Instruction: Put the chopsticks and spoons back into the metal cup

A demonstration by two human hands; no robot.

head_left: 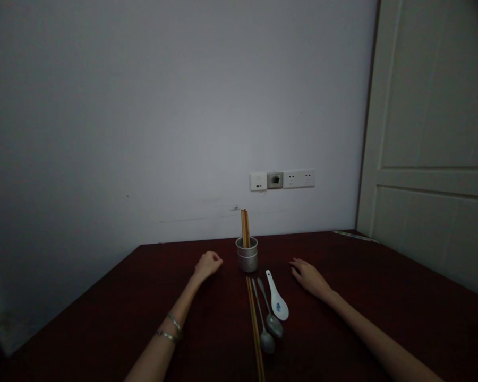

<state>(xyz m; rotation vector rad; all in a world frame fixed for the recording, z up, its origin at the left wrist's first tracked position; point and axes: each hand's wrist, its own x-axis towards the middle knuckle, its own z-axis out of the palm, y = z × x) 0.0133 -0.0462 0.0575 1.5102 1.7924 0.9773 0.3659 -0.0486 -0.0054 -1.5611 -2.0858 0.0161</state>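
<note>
My left hand [208,264] rests on the table with its fingers curled in, and nothing shows in it. It lies left of a metal cup [247,262], apart from it. Upright in that cup stand several wooden chopsticks [245,228]. My right hand [308,277] lies flat, palm down and fingers stretched out, right of a white soup spoon [277,300] with a blue mark in its bowl. Beside that spoon are two metal spoons, the nearer one [267,342] and the other [274,324]. A pair of chopsticks [255,329] lies to their left.
The dark red table [115,313] runs back to a pale wall [183,132]. Wall sockets [298,179] and a switch [274,180] sit above its far edge. At the right stands a panelled door [434,132]. A thin strip [354,236] lies at the back right corner.
</note>
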